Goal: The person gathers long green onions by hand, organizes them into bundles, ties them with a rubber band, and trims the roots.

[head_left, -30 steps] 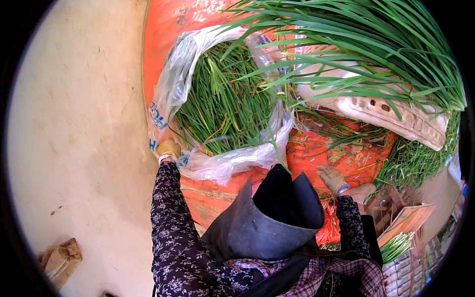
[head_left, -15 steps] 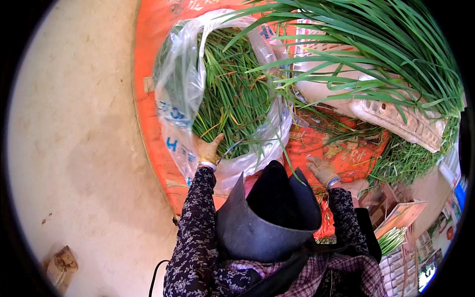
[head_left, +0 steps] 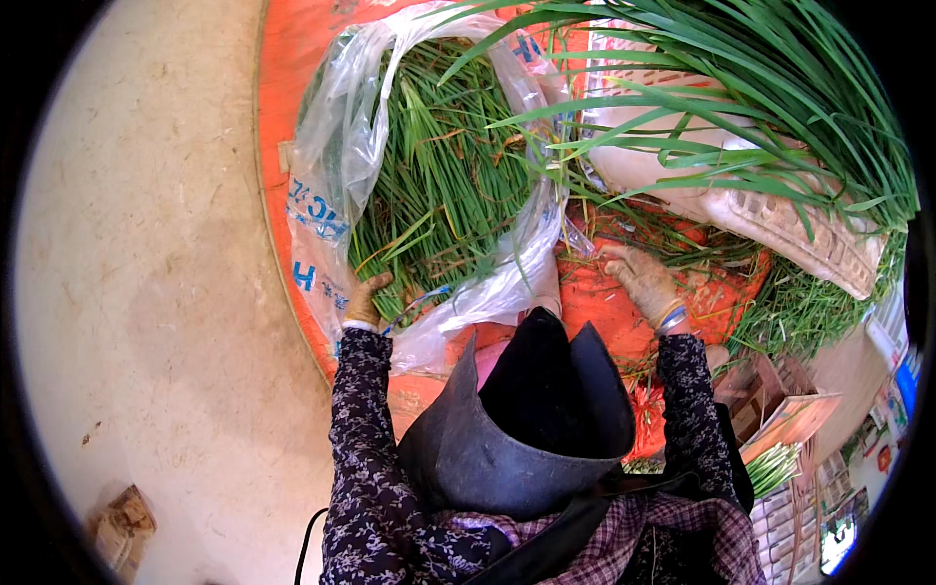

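A clear plastic bag (head_left: 327, 161) with blue print lies wide-mouthed on an orange sheet, full of long green leafy stalks (head_left: 439, 175). At the bag's near left rim, my left hand (head_left: 367, 299) is closed on the plastic, its thumb toward the stalks. My right hand (head_left: 642, 283) is held over the orange sheet, to the right of the bag's near right edge. Its fingers are partly bent and apart, pointing left toward the bag, and I see nothing in them.
Long green leaves (head_left: 770, 88) lie over a pale plastic crate (head_left: 673, 180) at the far right. Loose trimmings (head_left: 809, 312) are heaped below it. A stiff dark grey curved sheet (head_left: 507, 468) stands at my lap. A wooden box (head_left: 780, 409) is at the right; beige floor (head_left: 166, 244) extends left.
My left hand has moved left and slightly nearer me, drawing the bag's rim outward. My right hand has moved up, away from me. The bag's mouth is wider at the near left.
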Demonstrator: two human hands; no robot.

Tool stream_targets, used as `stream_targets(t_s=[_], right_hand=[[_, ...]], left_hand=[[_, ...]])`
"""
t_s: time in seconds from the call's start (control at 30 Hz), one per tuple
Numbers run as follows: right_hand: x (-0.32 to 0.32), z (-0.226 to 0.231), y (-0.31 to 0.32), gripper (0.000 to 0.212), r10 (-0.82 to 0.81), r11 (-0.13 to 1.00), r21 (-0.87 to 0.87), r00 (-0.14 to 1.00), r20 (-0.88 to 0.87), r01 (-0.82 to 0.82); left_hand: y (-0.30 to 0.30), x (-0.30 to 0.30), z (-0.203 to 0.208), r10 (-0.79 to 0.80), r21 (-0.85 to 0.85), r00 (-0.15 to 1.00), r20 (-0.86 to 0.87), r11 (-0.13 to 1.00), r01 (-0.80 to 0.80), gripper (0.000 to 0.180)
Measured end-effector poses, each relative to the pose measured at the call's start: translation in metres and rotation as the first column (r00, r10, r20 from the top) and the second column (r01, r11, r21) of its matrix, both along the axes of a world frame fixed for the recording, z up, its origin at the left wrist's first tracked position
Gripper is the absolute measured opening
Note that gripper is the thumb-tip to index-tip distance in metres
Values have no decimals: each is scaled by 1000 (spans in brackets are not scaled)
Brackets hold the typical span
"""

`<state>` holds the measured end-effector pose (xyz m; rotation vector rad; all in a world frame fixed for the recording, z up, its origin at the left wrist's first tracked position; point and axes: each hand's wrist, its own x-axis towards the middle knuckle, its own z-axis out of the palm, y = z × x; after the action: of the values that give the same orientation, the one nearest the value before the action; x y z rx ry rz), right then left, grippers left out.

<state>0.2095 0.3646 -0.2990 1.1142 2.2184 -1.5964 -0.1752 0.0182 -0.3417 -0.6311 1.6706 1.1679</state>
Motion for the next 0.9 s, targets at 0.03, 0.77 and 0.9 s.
stream_targets(t_s=[0.03,0.77,0.9], right_hand=[[-9,10,6,35,-34,998,-59,999,3,34],[-222,-7,-84,77,249,882,-326,924,-292,-340],[-239,8,-94,92,125,770,-590,964,-235,-244]], left_hand=[[-13,-8,3,-10,-6,1000,-7,1000,10,32],[83,48,69,68,356,988,135,928,-113,46],[105,85,69,-14,199,961,-275,978,71,40]])
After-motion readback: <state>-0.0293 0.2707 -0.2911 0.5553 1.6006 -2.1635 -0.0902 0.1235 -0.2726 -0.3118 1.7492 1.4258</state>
